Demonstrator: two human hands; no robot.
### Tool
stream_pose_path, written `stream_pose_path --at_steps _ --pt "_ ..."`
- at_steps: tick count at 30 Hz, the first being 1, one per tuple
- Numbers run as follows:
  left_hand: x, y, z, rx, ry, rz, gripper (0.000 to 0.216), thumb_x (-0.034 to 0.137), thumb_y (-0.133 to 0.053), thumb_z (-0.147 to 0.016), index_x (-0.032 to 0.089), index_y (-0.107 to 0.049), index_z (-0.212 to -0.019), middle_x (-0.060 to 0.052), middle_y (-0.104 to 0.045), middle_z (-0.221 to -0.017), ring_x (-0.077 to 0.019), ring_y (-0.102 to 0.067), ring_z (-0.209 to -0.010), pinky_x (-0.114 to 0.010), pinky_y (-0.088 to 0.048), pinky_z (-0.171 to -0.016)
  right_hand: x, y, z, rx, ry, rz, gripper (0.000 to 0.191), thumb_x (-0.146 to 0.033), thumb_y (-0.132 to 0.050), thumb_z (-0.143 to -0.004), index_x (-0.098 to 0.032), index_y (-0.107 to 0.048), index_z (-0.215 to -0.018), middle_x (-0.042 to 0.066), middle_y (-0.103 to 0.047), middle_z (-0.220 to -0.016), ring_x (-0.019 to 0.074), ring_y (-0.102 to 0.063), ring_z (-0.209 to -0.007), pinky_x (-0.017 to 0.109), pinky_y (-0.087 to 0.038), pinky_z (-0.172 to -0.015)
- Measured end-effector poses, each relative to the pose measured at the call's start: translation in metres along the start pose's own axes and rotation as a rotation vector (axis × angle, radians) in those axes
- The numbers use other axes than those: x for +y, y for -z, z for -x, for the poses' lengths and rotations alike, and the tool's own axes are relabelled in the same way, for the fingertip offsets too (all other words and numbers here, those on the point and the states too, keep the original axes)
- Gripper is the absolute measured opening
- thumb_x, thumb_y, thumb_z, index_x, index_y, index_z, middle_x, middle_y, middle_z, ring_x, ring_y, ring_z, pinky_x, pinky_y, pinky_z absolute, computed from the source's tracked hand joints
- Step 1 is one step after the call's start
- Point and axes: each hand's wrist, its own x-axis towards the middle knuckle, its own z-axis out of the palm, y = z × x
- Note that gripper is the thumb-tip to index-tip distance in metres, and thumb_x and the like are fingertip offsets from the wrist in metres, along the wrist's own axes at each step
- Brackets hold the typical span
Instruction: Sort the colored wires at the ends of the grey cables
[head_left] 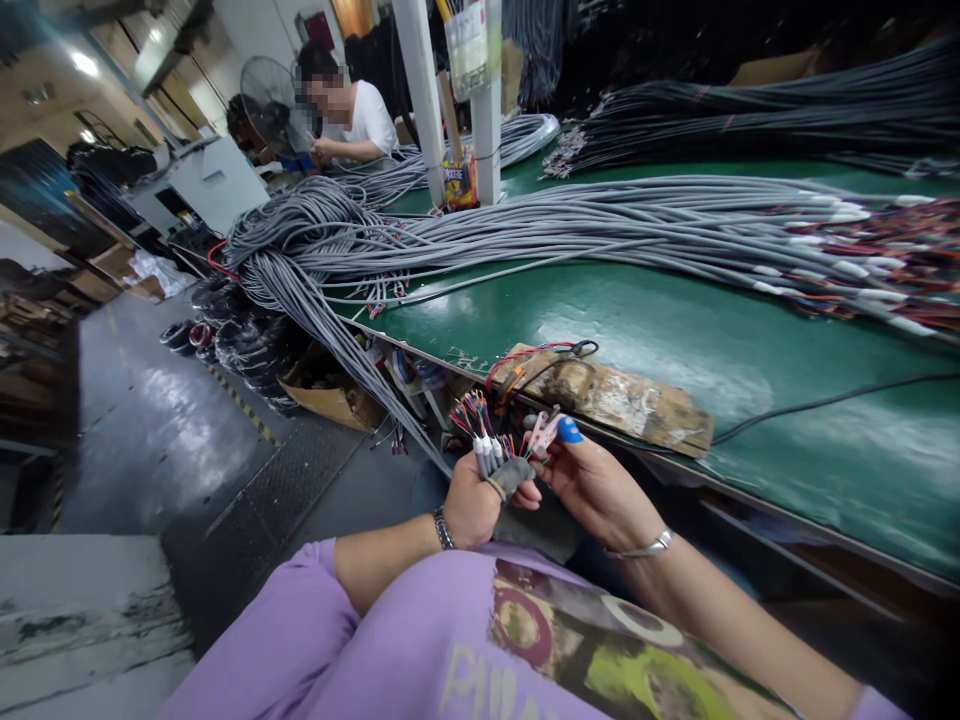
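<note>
My left hand point(472, 505) is closed in a fist round a bunch of grey cable ends point(491, 452), whose coloured wire tips fan out above the fist. My right hand point(592, 480), with a blue cover on one fingertip, pinches a small pink clip point(541, 432) right next to those wire tips. Both hands hover just below the front edge of the green table point(675, 330). A worn brown block point(615, 398) with red and black leads lies on that edge, just above my hands.
A long heap of grey cables point(525, 235) runs across the table and hangs off its left end. Dark cable bundles point(750, 110) lie at the back. Two white posts point(450, 90) stand on the table. Another person point(352, 110) sits at the far end, near a fan point(274, 100).
</note>
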Motion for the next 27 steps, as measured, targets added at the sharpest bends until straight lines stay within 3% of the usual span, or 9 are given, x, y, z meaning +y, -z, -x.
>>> stream_pose_path --at_steps 8,15,20,27 --pt "-0.002 0.002 -0.001 -0.012 -0.007 -0.013 0.052 0.059 -0.076 -0.067 0.008 -0.065 -0.069 -0.008 -0.065 -0.06 -0.0147 -0.059 -0.048 -0.029 -0.053 -0.053 -0.004 -0.002 0.001 0.037 -0.064 -0.064 0.034 -0.052 -0.08 -0.068 -0.022 -0.069 -0.078 0.001 -0.065 -0.078 0.0129 -0.056 -0.069 0.024 -0.051 -0.062" --pt "0.0 0.007 0.008 -0.023 -0.012 -0.03 0.05 0.058 -0.075 -0.07 0.008 -0.065 -0.067 -0.009 -0.064 -0.059 -0.0135 -0.059 -0.049 -0.025 -0.049 -0.051 -0.007 0.0 -0.001 -0.064 -0.081 0.011 0.04 -0.062 -0.069 -0.075 -0.023 -0.07 -0.084 0.004 -0.068 -0.086 0.012 -0.057 -0.069 0.022 -0.052 -0.061" --pt "0.002 0.009 0.01 0.006 -0.01 -0.007 0.045 0.052 -0.076 -0.071 0.008 -0.066 -0.068 -0.007 -0.063 -0.058 -0.012 -0.058 -0.048 -0.023 -0.048 -0.05 -0.008 -0.004 0.0 -0.02 -0.017 0.058 0.042 -0.053 -0.084 -0.061 -0.02 -0.073 -0.085 0.004 -0.066 -0.085 0.0114 -0.054 -0.068 0.02 -0.052 -0.058" --pt "0.004 0.005 0.007 0.05 0.015 0.038 0.042 0.049 -0.079 -0.068 0.01 -0.066 -0.065 -0.004 -0.062 -0.056 -0.0108 -0.057 -0.047 -0.022 -0.047 -0.05 -0.002 -0.001 0.0 -0.018 0.042 0.109 0.047 -0.064 -0.073 -0.071 -0.018 -0.074 -0.083 0.007 -0.067 -0.085 0.0127 -0.055 -0.069 0.022 -0.052 -0.06"
